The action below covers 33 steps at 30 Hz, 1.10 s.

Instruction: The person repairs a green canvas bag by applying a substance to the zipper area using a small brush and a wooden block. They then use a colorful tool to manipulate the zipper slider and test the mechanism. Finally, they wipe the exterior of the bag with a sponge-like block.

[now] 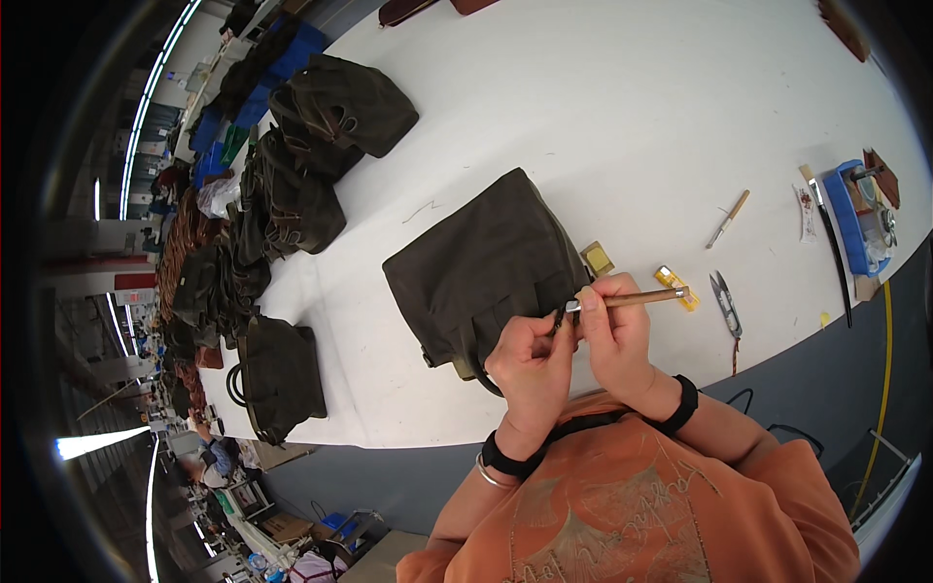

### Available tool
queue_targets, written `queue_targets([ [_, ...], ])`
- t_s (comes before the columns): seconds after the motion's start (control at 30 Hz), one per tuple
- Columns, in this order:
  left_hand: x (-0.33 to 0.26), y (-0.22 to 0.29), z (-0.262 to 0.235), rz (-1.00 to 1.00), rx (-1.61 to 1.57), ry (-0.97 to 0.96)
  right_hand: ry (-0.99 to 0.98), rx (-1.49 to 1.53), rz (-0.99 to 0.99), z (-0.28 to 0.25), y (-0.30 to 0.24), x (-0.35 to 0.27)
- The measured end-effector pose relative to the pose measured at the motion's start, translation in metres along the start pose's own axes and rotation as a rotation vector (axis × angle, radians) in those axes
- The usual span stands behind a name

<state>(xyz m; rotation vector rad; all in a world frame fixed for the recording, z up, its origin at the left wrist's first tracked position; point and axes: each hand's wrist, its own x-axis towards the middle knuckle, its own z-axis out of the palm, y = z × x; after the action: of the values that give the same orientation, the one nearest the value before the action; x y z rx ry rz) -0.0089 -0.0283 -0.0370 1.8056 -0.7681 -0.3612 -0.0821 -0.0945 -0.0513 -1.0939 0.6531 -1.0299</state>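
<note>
A dark olive fabric bag [478,269] lies on the white table [622,117] just in front of me. My left hand [530,364] pinches a dark strap end of the bag at its near edge. My right hand [614,330] holds a small wooden-handled tool [637,298] with a metal tip pressed against that strap end. Both hands meet above the bag's lower right corner. Each wrist wears a black band, and the left also has a metal bangle.
Several more dark bags [292,185] are piled along the table's left side. To the right lie small snips [725,303], a yellow lighter [676,288], another wooden tool [729,219], a long dark blade [834,248] and a blue tray [853,223]. Another person [204,457] sits far left.
</note>
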Motion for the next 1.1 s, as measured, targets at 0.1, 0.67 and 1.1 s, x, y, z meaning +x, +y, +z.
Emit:
queue_targets([
  [0.1, 0.0, 0.001, -0.001, -0.02, 0.005, -0.014, -0.024, -0.011, -0.011, -0.002, -0.003, -0.001],
  [0.67, 0.001, 0.006, -0.003, 0.044, 0.114, -0.011, -0.092, -0.268, -0.154, -0.003, -0.002, 0.0],
  [1.1, -0.001, 0.0, -0.003, 0.037, 0.077, -0.002, -0.127, -0.246, -0.166, -0.003, -0.003, -0.003],
])
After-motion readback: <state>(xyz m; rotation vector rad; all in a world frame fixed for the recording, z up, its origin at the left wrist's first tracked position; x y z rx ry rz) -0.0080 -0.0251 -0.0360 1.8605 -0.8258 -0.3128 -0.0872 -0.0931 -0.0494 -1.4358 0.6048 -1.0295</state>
